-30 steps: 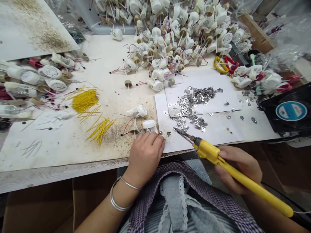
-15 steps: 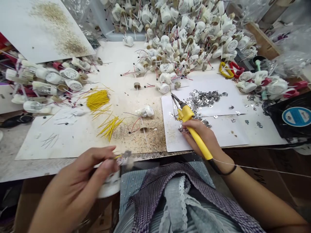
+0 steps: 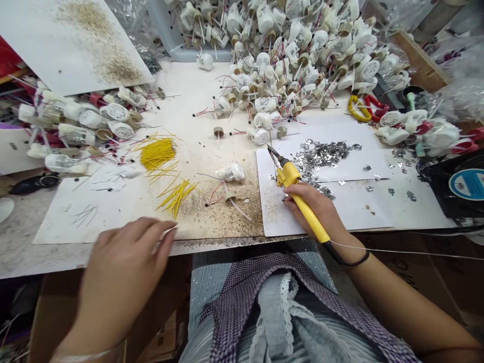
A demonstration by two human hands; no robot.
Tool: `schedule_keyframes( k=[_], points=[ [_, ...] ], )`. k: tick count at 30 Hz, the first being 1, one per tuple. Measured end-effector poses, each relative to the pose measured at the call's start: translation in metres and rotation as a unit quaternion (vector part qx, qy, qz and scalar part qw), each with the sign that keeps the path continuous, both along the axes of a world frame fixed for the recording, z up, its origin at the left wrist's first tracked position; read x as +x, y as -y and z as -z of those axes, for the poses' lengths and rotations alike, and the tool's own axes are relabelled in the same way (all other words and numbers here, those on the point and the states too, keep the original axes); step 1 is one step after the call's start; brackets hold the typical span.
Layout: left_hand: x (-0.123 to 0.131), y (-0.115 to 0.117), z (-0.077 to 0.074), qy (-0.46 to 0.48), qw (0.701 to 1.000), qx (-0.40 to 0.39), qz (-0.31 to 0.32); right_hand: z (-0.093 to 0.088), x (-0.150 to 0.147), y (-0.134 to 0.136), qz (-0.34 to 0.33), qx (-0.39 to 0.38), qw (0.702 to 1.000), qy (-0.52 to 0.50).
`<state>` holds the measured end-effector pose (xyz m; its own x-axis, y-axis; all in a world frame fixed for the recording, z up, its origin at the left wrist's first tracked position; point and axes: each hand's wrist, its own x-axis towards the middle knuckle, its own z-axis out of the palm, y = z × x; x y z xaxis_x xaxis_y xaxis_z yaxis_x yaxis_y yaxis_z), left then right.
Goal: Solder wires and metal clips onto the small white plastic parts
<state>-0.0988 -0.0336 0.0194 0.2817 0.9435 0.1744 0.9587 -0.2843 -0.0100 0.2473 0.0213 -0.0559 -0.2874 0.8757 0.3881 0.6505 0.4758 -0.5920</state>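
Note:
My right hand [image 3: 317,206] is wrapped round the handle of a yellow soldering iron [image 3: 302,196]. The iron's dark tip points up and left, beside a heap of small metal tabs [image 3: 325,154] on a white sheet. At the table's front edge is my left hand [image 3: 128,257], slightly blurred, its thumb and index fingertip a little apart and no part visible between them. Just beyond its fingers lies a loose group of yellow wires [image 3: 177,197], with a denser yellow wire bundle [image 3: 158,154] behind. A white motor unit [image 3: 231,172] with thin leads lies between the hands.
A large pile of white motor units [image 3: 264,65] covers the back, and more units [image 3: 79,118] lie at left. Yellow-and-red-handled pliers [image 3: 366,108] rest at back right. A black spool with a blue label [image 3: 469,184] stands at right. Brown crumbs [image 3: 227,222] litter the front.
My left hand has moved slightly up over the table edge; the yellow wire with a metal tab formerly at its fingertips no longer shows there. My right hand still holds the iron.

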Motion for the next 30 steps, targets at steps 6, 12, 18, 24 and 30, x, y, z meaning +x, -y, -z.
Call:
schedule_keyframes(
  k=[6, 12, 18, 24, 30],
  points=[
    [0.068, -0.053, 0.013, -0.161, 0.981, 0.043, 0.101, -0.004, 0.002, 0.001, -0.036, -0.016, 0.999, 0.0],
    [0.072, -0.059, 0.01, -0.135, 0.985, 0.038, 0.104, 0.0, 0.006, 0.001, -0.021, -0.014, 1.0, 0.007],
    [0.076, -0.055, 0.011, -0.179, 0.98, 0.015, 0.088, -0.012, -0.007, 0.002, 0.014, -0.026, 0.999, -0.034],
    [0.078, -0.054, 0.012, -0.01, 0.993, 0.014, 0.118, -0.014, -0.019, 0.006, -0.015, -0.018, 0.999, -0.034],
    [0.106, -0.043, 0.024, 0.298, 0.948, -0.102, 0.044, -0.017, -0.005, 0.019, 0.056, -0.051, 0.99, -0.121]
  ],
)
